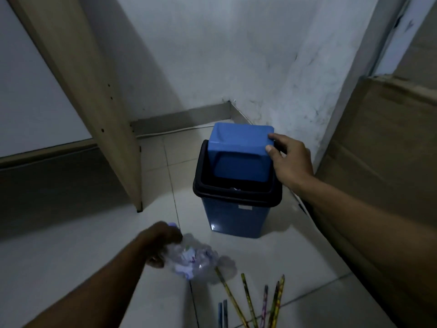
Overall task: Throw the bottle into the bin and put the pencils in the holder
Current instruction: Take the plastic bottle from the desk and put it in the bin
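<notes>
A blue bin (238, 216) with a black rim stands on the tiled floor in the corner. Its blue swing lid (241, 147) is tilted up, showing a dark opening at the front. My right hand (289, 159) grips the lid's right corner with thumb and fingers. My left hand (160, 242) holds a crumpled clear plastic bottle (196, 259) by its neck, low and left of the bin; it is blurred. Several pencils (250, 301) lie on the floor at the bottom edge, below the bottle. No holder is in view.
A wooden furniture panel (78, 95) slants down on the left, its foot on the floor left of the bin. A large cardboard box (383, 147) stands close on the right. White walls (212, 55) meet behind the bin.
</notes>
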Demonstrator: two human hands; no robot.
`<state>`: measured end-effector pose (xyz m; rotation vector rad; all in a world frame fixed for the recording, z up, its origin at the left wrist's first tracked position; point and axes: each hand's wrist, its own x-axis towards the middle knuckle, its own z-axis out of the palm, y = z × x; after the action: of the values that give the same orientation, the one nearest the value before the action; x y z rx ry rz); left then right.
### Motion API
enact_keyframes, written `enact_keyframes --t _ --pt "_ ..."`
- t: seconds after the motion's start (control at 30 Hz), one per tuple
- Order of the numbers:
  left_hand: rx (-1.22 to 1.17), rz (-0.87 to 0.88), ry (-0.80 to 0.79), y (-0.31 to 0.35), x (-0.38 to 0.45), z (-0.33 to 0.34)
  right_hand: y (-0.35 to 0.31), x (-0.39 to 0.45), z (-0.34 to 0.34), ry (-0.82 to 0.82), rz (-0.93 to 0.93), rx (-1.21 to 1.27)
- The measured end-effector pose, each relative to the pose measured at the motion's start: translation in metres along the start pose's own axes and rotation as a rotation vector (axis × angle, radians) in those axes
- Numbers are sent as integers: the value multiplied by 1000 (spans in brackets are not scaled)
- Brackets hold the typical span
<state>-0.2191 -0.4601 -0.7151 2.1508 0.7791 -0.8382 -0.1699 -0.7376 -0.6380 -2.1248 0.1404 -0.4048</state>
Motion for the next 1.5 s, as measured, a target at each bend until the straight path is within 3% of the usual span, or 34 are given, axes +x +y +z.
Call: enact_keyframes --t 0.13,0.27,0.4,0.47,0.53,0.67,0.77,0.97,1.13,1.3,1.4,1.5 --pt "0 144 -51 32 -28 -59 -1 0 -1 -5 17 6" --pt "-182 481 64 78 -58 -80 -4 -2 -1 -3 40 10" --pt "-443 956 331 119 -91 -63 -7 -3 -1 3 61 36" --pt "-292 1145 524 122 -97 -45 -8 -3 -2 4 68 48" --pt "-178 1223 653 120 -94 -26 -8 -4 -3 2 64 59" --pt "-259 1330 607 116 -79 3 -6 -4 -7 -10 50 73" --pt "-169 1411 559 112 -64 16 -3 -4 -9 -17 48 77" --pt "-55 1300 724 107 -41 38 -1 -3 -9 18 56 77" --pt "-109 1262 684 108 -37 51 -1 -2 -9 30 52 88" --pt "15 1117 567 120 -35 48 1 -1 -10 22 29 83" --pt "201 982 542 129 -32 46 3 -2 -10 14 17 68" --pt "560 859 504 131 -33 49 3 -1 -11 11 3 59"
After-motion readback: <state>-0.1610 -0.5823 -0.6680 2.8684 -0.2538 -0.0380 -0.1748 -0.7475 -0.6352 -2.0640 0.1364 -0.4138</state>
